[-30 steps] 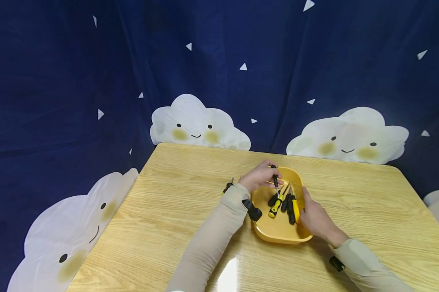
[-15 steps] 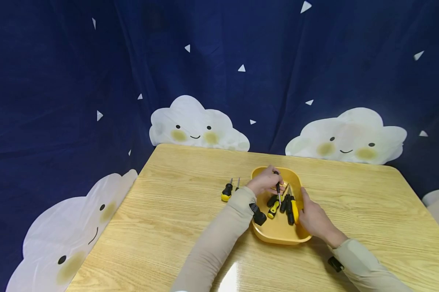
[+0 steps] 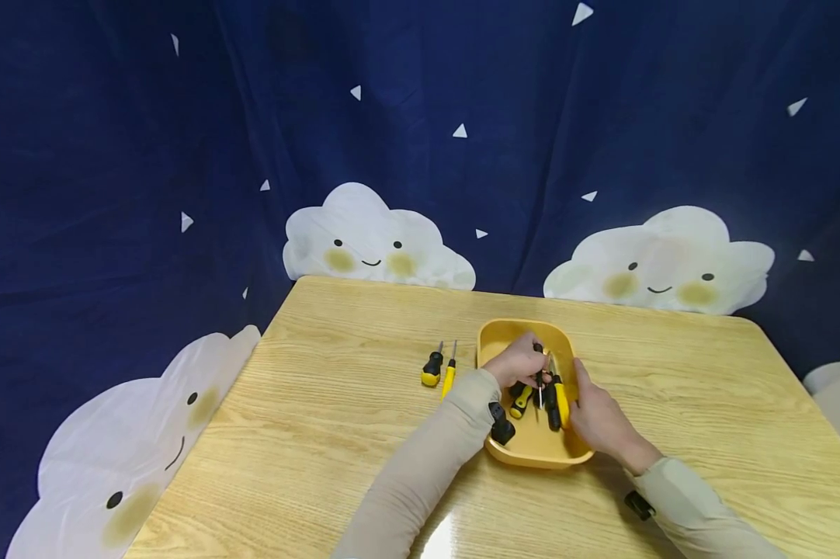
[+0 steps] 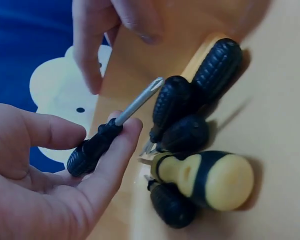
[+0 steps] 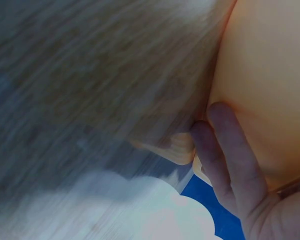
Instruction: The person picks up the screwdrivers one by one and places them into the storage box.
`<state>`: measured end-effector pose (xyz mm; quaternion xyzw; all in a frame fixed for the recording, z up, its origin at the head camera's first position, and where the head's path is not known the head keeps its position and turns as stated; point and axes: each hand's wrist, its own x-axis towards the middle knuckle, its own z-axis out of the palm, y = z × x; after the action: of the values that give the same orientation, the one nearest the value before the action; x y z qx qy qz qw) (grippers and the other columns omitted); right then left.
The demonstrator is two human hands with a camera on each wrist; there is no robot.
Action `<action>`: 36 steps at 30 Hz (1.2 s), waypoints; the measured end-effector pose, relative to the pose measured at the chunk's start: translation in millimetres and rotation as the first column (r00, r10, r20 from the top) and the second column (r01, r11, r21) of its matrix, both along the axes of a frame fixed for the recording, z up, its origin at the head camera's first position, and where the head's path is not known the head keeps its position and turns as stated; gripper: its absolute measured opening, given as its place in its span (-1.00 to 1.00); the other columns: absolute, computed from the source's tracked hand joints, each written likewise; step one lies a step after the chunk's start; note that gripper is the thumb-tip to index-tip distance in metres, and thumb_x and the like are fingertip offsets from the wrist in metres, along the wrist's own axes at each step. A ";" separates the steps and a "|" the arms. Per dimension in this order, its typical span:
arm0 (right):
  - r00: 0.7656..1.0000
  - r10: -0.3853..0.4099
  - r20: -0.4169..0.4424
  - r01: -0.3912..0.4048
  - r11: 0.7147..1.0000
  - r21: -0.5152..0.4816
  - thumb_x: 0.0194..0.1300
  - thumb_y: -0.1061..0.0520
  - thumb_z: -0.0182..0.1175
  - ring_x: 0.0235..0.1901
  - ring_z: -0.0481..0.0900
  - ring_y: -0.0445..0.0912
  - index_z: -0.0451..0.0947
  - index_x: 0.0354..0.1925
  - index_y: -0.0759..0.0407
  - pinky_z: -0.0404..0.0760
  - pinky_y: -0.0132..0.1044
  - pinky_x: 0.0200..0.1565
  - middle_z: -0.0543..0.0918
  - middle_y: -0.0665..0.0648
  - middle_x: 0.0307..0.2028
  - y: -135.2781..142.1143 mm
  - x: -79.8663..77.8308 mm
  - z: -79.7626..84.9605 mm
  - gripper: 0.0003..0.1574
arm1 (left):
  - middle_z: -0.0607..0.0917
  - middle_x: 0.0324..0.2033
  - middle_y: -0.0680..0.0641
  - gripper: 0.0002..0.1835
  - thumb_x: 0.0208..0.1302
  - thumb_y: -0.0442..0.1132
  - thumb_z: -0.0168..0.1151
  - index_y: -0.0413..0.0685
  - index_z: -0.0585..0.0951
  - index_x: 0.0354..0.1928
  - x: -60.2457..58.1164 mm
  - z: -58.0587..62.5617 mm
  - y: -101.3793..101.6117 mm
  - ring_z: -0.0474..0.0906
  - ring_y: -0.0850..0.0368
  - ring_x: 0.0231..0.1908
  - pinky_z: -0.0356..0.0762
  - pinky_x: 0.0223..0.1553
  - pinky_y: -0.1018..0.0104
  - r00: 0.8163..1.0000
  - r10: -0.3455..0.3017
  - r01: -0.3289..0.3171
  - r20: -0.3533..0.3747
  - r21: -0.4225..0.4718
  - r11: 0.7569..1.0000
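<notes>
In the head view, my left hand (image 3: 516, 361) is over the yellow plastic bin (image 3: 532, 449), holding a black-handled screwdriver (image 4: 134, 111). The left wrist view shows its handle between thumb and fingers and its bare cross-shaped tip pointing away from the palm. Close beside it lie several black handles (image 4: 182, 134) and a stubby yellow-and-black screwdriver (image 4: 225, 180). A yellow handle (image 3: 562, 404) lies near the bin's right wall. My right hand (image 3: 602, 419) grips that wall, thumb at the rim, with fingers (image 5: 235, 155) along the outside.
Left of the bin, on the wooden table (image 3: 322, 419), lie a stubby black-and-yellow screwdriver (image 3: 432, 369) and a slim yellow screwdriver (image 3: 449, 378), partly hidden by my left sleeve (image 3: 420, 473). A dark blue curtain (image 3: 406, 93) with white clouds hangs behind the table.
My left hand has moved right and toward me, deeper over the bin, with the screwdriver in it. The slim yellow screwdriver on the table has come into view. My right hand stays at the bin.
</notes>
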<state>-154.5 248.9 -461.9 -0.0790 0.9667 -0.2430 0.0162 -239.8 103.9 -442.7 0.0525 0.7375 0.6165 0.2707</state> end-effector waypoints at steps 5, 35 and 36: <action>1.000 0.006 -0.017 -0.006 1.000 -0.003 0.23 0.34 -0.12 -0.54 0.47 -0.01 -0.24 0.37 0.54 0.49 -0.13 -0.47 0.57 0.46 -0.36 -1.2 0.3 0.1 -0.15 | 0.51 -0.36 -0.21 -0.73 0.25 -0.54 0.04 -0.29 0.31 -0.02 1.7 -5.8 2.4 0.64 -0.11 -0.37 0.62 -0.26 0.05 1.000 0.012 -0.012 -0.021 -0.011 1.000; 0.999 -0.004 0.033 0.005 1.000 -0.013 0.27 0.34 -0.12 -0.62 0.43 -0.07 -0.32 0.41 0.47 0.41 -0.23 -0.57 0.56 0.45 -0.31 -0.4 1.2 -1.1 -0.12 | 0.55 -0.29 -0.16 -0.71 0.29 -0.42 0.13 -0.19 0.46 0.04 7.8 -7.8 6.0 0.61 -0.06 -0.33 0.63 -0.34 0.08 0.999 -0.019 0.015 -0.035 -0.128 0.992; 1.000 -0.004 0.028 0.005 1.000 -0.013 0.26 0.34 -0.12 -0.61 0.43 -0.06 -0.31 0.41 0.47 0.42 -0.22 -0.56 0.57 0.44 -0.32 -0.4 1.0 -1.1 -0.12 | 0.56 -0.27 -0.16 -0.73 0.29 -0.42 0.13 -0.18 0.47 0.02 7.9 -7.9 6.3 0.61 -0.05 -0.32 0.64 -0.34 0.09 0.999 -0.015 0.011 -0.035 -0.128 0.992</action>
<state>-153.4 248.5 -463.0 -0.0735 0.9649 -0.2503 0.0289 -231.9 110.2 -450.5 0.0508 0.7797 0.5653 0.2644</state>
